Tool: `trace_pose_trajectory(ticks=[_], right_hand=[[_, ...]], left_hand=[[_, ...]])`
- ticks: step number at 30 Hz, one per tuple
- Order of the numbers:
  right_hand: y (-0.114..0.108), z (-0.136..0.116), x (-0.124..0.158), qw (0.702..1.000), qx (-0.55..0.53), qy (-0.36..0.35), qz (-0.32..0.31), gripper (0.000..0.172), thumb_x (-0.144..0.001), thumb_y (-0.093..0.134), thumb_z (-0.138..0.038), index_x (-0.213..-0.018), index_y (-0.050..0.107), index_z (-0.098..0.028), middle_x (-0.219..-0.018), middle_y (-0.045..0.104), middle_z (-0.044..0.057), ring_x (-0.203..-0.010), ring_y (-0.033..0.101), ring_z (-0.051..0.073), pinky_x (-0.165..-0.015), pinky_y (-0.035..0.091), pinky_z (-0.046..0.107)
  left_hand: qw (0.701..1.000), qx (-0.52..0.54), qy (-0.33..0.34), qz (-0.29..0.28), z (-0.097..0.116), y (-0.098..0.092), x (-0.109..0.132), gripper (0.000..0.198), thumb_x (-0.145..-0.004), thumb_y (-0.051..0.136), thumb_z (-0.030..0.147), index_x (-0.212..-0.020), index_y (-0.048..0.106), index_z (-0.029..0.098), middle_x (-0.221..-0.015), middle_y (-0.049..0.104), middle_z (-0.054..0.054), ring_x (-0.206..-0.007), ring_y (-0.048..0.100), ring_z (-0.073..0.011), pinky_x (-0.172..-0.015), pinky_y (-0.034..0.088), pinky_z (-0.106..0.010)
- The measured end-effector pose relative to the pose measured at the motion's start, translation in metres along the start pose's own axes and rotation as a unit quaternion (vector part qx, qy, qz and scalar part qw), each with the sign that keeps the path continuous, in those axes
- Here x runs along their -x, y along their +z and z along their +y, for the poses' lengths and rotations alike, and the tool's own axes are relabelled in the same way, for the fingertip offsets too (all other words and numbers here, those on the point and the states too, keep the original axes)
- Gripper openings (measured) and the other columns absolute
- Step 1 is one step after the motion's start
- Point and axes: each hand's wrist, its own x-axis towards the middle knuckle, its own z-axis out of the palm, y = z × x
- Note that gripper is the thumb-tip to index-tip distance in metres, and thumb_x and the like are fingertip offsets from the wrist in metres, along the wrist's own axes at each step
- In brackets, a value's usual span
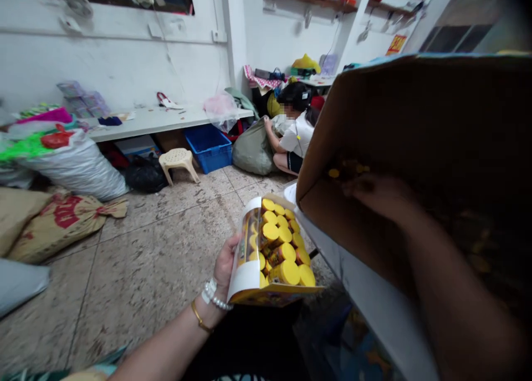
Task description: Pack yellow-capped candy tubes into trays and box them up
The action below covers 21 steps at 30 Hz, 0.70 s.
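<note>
Head view: left hand [224,262] wraps the side of an open display carton [245,253] of yellow-capped jars [285,256], tilted back, seemingly to keep them in. Right hand [376,195] reaches into a tipped cardboard box [399,109] near small yellow pieces [333,173]; its grip is unclear.

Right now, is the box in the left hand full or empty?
Full: yellow-capped jars pack the box in the left hand up to its open top, with no gap visible.

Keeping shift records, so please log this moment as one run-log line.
left hand: holds box of yellow-capped containers | right hand: inside cardboard carton | co-worker: on floor, hand on green sack
</note>
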Motion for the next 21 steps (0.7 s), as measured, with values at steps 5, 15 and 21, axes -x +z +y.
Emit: trace_pose_trajectory(ticks=[5, 15, 21], right_hand=[[-0.019, -0.056, 0.064, 0.906, -0.315, -0.265, -0.094, 0.033, -0.082, 0.07, -0.035, -0.112, 0.066, -0.021, -0.1, 0.07, 0.005, -0.08, 0.067, 0.016, -0.069, 0.053, 0.025], [0.006, -0.101, 0.107, 0.865, -0.354, -0.346, -0.086, 0.02, -0.077, 0.071, -0.016, -0.089, 0.056, -0.019, -0.082, 0.058, -0.002, -0.066, 0.052, 0.008, -0.059, 0.045, 0.019], [0.013, -0.102, 0.115, 0.871, -0.277, -0.392, -0.101, 0.015, -0.079, 0.068, -0.011, -0.084, 0.056, -0.019, -0.083, 0.061, 0.0, -0.072, 0.056, 0.011, -0.063, 0.045, 0.022]], left_hand=[[0.999, -0.006, 0.024, 0.023, 0.004, 0.001, 0.001, 0.058, -0.09, 0.05, 0.045, -0.135, 0.055, 0.008, -0.119, 0.072, -0.017, -0.12, 0.063, -0.0364, -0.109, 0.041, -0.053], [0.995, -0.056, 0.01, 0.082, -0.001, -0.001, 0.004, 0.031, -0.091, 0.053, 0.031, -0.103, 0.071, 0.009, -0.087, 0.078, -0.011, -0.089, 0.074, -0.0271, -0.091, 0.057, -0.04], [0.999, -0.017, 0.022, 0.031, -0.002, 0.007, -0.002, 0.034, -0.09, 0.054, 0.032, -0.11, 0.068, 0.009, -0.098, 0.077, -0.011, -0.096, 0.073, -0.0269, -0.094, 0.055, -0.039]])
